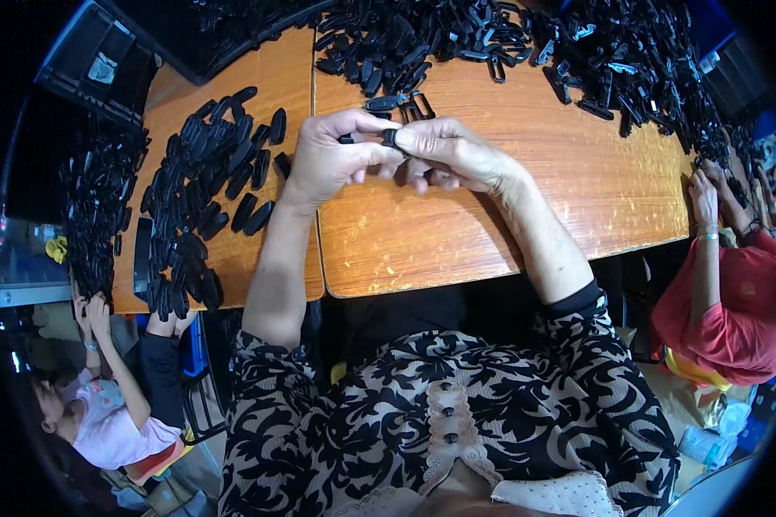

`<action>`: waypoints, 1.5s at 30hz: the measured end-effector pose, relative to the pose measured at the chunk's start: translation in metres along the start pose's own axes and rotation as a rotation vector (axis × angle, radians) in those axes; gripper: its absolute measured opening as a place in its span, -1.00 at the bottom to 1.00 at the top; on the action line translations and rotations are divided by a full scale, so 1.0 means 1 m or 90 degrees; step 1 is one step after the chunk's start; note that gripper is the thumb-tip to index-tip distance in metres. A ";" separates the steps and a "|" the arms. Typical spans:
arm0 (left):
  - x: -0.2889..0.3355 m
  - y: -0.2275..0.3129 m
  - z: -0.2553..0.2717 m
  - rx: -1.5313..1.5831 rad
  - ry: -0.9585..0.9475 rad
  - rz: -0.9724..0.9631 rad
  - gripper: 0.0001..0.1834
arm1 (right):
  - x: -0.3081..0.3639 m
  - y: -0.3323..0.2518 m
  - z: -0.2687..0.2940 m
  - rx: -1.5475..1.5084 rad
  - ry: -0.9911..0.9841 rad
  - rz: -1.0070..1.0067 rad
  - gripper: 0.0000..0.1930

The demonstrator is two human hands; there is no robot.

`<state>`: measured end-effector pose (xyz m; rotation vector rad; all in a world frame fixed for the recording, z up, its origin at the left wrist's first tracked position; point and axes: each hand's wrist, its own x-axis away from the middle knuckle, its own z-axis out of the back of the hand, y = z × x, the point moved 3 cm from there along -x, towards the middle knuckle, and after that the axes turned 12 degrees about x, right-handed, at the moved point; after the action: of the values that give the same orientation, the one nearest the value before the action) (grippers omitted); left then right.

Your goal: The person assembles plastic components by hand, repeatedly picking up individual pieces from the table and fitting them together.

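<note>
A small black plastic part is pinched between both my hands above the table. My left hand grips it from the left with thumb and forefinger; a dark bit also shows between those fingers. From the right, my right hand presses its thumb on the same part, the other fingers curled beneath. The part's exact shape is mostly hidden by the fingertips. Just beyond my hands lie black rectangular plastic frames. Left of my left hand is a spread of oval black plastic pieces.
Large heaps of black plastic parts cover the far side of the wooden table. A black bin stands at the far left. One person in pink works at left, another in red at right.
</note>
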<state>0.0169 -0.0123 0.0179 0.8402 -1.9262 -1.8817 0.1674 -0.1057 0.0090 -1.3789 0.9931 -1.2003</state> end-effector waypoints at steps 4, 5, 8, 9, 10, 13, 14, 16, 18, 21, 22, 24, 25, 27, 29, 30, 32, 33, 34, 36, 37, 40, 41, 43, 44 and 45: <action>-0.002 -0.006 0.002 0.100 -0.019 -0.030 -0.77 | -0.006 0.013 -0.002 -0.135 -0.056 0.083 -0.53; -0.001 -0.008 0.002 0.167 -0.012 -0.015 -0.79 | -0.008 0.009 -0.007 -0.134 -0.061 0.082 -0.53; -0.004 -0.018 0.005 0.368 0.018 0.003 -0.79 | -0.013 0.004 -0.015 -0.118 0.126 0.051 -0.46; -0.006 -0.017 0.007 0.367 0.019 0.004 -0.79 | -0.010 -0.001 -0.010 -0.072 0.135 0.032 -0.44; -0.008 -0.016 0.012 0.406 0.068 -0.016 -0.76 | -0.009 -0.004 -0.004 0.006 0.224 0.064 -0.44; -0.015 -0.001 0.030 0.401 0.194 -0.099 -0.67 | -0.003 -0.006 0.026 0.533 0.458 0.221 -0.67; -0.014 -0.001 0.037 0.409 0.201 -0.093 -0.69 | -0.003 -0.004 0.029 0.643 0.471 0.230 -0.68; -0.010 -0.003 0.045 0.414 0.210 -0.089 -0.71 | -0.008 0.003 0.030 0.751 0.482 0.242 -0.70; -0.012 -0.010 0.041 0.041 0.235 0.033 -0.75 | -0.010 0.006 0.029 0.915 0.488 0.196 -0.73; -0.012 -0.003 0.007 -0.549 0.128 -0.330 -0.79 | -0.008 0.003 0.027 0.950 0.452 0.112 -0.73; -0.009 -0.010 0.003 -0.574 0.088 -0.221 -0.76 | -0.008 0.002 0.028 0.951 0.452 0.113 -0.73; -0.009 -0.011 0.002 -0.587 0.068 -0.213 -0.73 | -0.008 0.004 0.031 0.889 0.438 0.060 -0.74; -0.009 -0.011 0.002 -0.600 0.048 -0.205 -0.69 | -0.008 0.005 0.032 0.890 0.437 0.061 -0.74; -0.008 -0.010 0.003 -0.583 0.045 -0.229 -0.71 | -0.007 0.006 0.035 0.951 0.413 0.072 -0.74; -0.009 -0.009 0.000 -0.566 0.042 -0.252 -0.73 | -0.004 0.006 0.040 0.938 0.410 0.103 -0.75; -0.010 -0.010 -0.001 -0.443 0.077 -0.214 -0.77 | -0.004 0.005 0.040 0.924 0.407 0.134 -0.76; -0.011 -0.010 -0.004 -0.318 0.107 -0.175 -0.80 | -0.004 0.004 0.043 0.645 0.409 0.137 -0.78; -0.009 -0.011 -0.003 -0.233 0.105 -0.110 -0.80 | -0.006 -0.002 0.040 0.368 0.392 0.141 -0.79; -0.008 -0.013 -0.003 -0.147 0.102 -0.045 -0.79 | -0.005 -0.005 0.033 0.111 0.324 0.105 -0.81; -0.008 -0.014 -0.004 -0.113 0.071 -0.007 -0.76 | -0.005 -0.001 0.031 0.036 0.258 0.070 -0.81; -0.008 -0.016 -0.006 -0.079 0.041 0.031 -0.73 | -0.006 0.002 0.029 -0.038 0.191 0.037 -0.81; -0.006 -0.021 -0.005 -0.079 0.040 0.045 -0.69 | -0.006 0.002 0.023 0.044 0.148 -0.001 -0.81; -0.006 -0.022 -0.005 -0.078 0.039 0.046 -0.69 | -0.007 0.003 0.024 0.065 0.101 -0.010 -0.82; -0.007 -0.023 -0.005 -0.111 0.016 0.022 -0.72 | -0.009 0.008 0.026 0.052 0.117 -0.003 -0.82; -0.008 -0.023 -0.005 -0.111 0.015 0.023 -0.72 | -0.009 0.009 0.026 0.062 0.113 -0.010 -0.82; -0.008 -0.022 -0.005 -0.146 0.001 -0.012 -0.73 | -0.010 0.010 0.026 0.072 0.110 -0.018 -0.81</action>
<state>0.0298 -0.0105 -0.0017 0.7901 -1.6652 -2.0635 0.1913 -0.0934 -0.0019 -1.2196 1.0112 -1.3935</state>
